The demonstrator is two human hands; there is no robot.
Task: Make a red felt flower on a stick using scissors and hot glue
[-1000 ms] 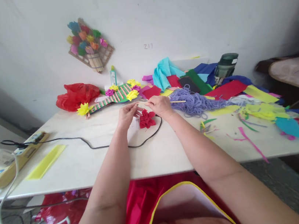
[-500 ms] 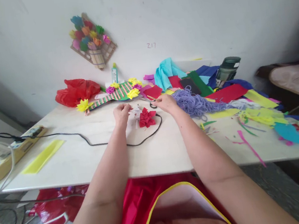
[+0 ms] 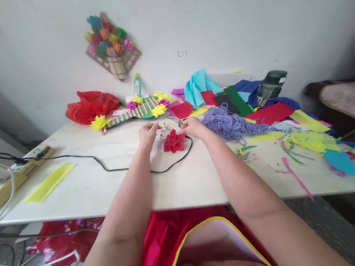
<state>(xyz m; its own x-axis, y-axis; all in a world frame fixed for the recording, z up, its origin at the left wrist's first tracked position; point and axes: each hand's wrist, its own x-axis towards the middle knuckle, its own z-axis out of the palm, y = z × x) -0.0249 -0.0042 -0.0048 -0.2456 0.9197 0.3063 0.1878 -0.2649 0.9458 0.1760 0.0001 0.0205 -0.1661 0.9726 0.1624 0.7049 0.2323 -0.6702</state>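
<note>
A red paper flower (image 3: 174,141) with pointed petals lies on the white table (image 3: 185,189), between my two hands. My left hand (image 3: 148,135) is closed at the upper left of the flower, fingertips pressed together; what they hold, if anything, is too small to name. Beside those fingertips is a small whitish, partly see-through object (image 3: 163,131), half behind the flower. My right hand (image 3: 194,128) is closed at the flower's upper right, where a thin dark tool (image 3: 179,123) shows at the fingertips. A black cable (image 3: 169,169) curves around the flower toward my right hand.
Behind the flower lies a green guitar-shaped craft (image 3: 141,110) with paper flowers. Purple yarn (image 3: 229,122) and coloured paper cover the right side, near a dark bottle (image 3: 272,86). At left are a power strip (image 3: 33,166) and a yellow strip (image 3: 49,182). A red bag (image 3: 91,106) sits behind.
My right hand has shifted slightly left and covers more of the black loop by its fingers. The yellowish stick at its fingertips no longer shows clearly. My left hand moved slightly right.
</note>
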